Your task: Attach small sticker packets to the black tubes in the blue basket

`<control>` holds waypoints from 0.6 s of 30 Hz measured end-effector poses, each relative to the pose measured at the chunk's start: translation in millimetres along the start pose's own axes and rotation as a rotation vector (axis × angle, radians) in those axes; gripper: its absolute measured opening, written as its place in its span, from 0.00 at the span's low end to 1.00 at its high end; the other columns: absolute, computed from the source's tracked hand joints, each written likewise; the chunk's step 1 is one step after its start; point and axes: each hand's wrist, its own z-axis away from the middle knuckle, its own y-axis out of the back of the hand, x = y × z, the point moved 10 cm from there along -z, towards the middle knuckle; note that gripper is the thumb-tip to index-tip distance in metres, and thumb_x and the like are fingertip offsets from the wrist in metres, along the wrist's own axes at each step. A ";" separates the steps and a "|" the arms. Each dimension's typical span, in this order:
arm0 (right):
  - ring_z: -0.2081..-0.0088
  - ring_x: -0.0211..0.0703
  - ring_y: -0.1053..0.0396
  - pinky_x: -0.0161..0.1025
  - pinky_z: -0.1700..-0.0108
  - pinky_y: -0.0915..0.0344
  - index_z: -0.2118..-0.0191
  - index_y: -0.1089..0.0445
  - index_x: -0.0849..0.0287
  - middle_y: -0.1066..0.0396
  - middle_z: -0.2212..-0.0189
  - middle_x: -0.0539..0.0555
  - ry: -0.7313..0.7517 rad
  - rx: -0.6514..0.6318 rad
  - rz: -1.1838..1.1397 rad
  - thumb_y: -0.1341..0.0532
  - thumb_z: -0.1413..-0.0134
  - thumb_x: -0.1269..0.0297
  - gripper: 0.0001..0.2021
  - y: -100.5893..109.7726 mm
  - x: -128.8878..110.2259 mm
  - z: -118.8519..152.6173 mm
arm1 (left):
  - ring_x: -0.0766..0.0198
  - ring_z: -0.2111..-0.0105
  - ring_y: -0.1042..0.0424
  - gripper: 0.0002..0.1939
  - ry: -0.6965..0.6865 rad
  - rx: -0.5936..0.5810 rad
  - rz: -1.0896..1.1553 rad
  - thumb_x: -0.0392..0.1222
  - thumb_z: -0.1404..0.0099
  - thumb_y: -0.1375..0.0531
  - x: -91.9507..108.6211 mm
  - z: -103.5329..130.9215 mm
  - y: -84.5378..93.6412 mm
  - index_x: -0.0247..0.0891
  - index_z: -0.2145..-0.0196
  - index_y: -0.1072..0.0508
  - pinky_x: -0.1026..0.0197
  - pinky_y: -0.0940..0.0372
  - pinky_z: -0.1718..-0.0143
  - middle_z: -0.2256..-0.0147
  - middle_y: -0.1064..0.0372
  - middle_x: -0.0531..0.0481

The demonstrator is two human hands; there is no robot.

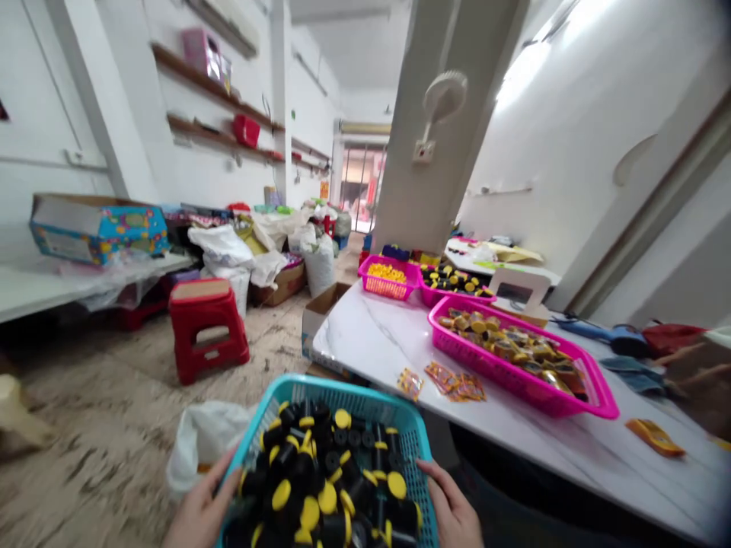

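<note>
A turquoise plastic basket (pixel 423 434) is held between my two hands, low in the head view. My left hand (pixel 205 506) grips its left side and my right hand (pixel 451 502) its right side, fingers closed on the walls. Inside lies a heap of small black cylinders with yellow caps (pixel 328 472). The far part of the basket comes close to the near edge of a white marbled table (pixel 365 335). On that table, several small printed orange packets (pixel 457 382) lie near the edge, beside a long pink basket (pixel 519 365) filled with wrapped yellow-brown pieces.
Farther along the table stand a pink basket of yellow caps (pixel 394 288) and another with black-and-yellow pieces (pixel 451 280). A red stool (pixel 209 327), a white sack (pixel 199 441) and a cardboard box (pixel 320 312) stand on the floor. Another person's hand (pixel 702 373) shows at the right edge.
</note>
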 end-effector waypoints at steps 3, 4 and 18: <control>0.49 0.56 0.31 0.46 0.46 0.35 0.60 0.23 0.56 0.25 0.54 0.56 0.037 -0.034 0.130 0.40 0.52 0.48 0.20 -14.0 9.4 18.6 | 0.48 0.44 0.35 0.30 -0.182 0.112 -0.290 0.52 0.41 0.40 41.5 11.4 15.6 0.38 0.43 0.33 0.48 0.44 0.41 0.46 0.31 0.42; 0.48 0.56 0.32 0.47 0.45 0.36 0.58 0.24 0.56 0.26 0.52 0.57 0.057 -0.035 0.172 0.40 0.51 0.50 0.19 -14.5 11.6 24.2 | 0.49 0.43 0.36 0.30 -0.313 0.124 -0.400 0.50 0.40 0.41 63.0 18.3 12.4 0.36 0.42 0.34 0.48 0.44 0.40 0.45 0.33 0.41; 0.57 0.54 0.30 0.52 0.54 0.31 0.57 0.26 0.54 0.24 0.63 0.56 0.932 -0.434 0.795 0.42 0.45 0.69 0.11 -95.7 -149.0 43.4 | 0.52 0.58 0.28 0.14 -0.678 -0.555 -0.872 0.42 0.37 0.42 127.3 49.4 -155.4 0.33 0.58 0.24 0.49 0.35 0.52 0.65 0.24 0.39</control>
